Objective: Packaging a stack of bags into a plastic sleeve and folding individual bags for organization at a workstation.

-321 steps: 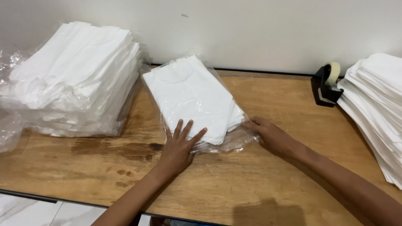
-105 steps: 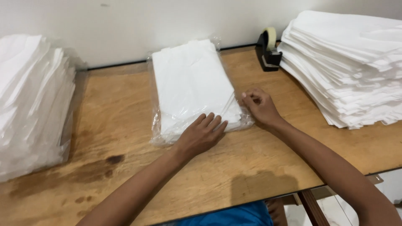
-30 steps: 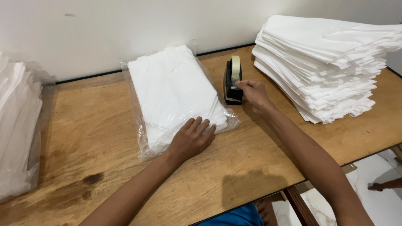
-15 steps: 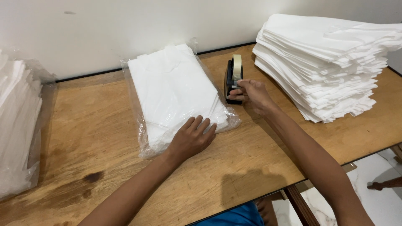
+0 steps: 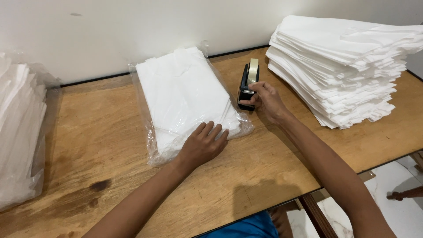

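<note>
Since half a second ago the right hand (image 5: 265, 100) has drawn slightly back along the black tape dispenser with its roll of pale tape (image 5: 248, 81), its fingertips now pinched at the dispenser's near, cutting end; the left hand has not shifted.

Nearest the camera lies the wooden table top (image 5: 246, 176), worn and darkly stained at its left front. On it, the left hand (image 5: 203, 145) lies flat with fingers spread and slightly fanned, pressing down the near end of the clear plastic bag holding a folded stack of white cloth (image 5: 185, 97); it grips nothing, only holds the packet down. The packet lies lengthwise, running away towards the wall, its loose plastic edge crumpled beside the left fingers.

Just right of the packet, touching or nearly touching its plastic edge, stands the dispenser. The right thumb and forefinger are closed together at its front; whether a strip of tape is between them cannot be told.

Further right, well apart from the hands, rises a tall pile of folded white cloths (image 5: 343, 66), unbagged. At the far left edge sits a bagged heap of white cloths in plastic (image 5: 20, 132). Behind all runs a plain white wall (image 5: 132, 26).
</note>
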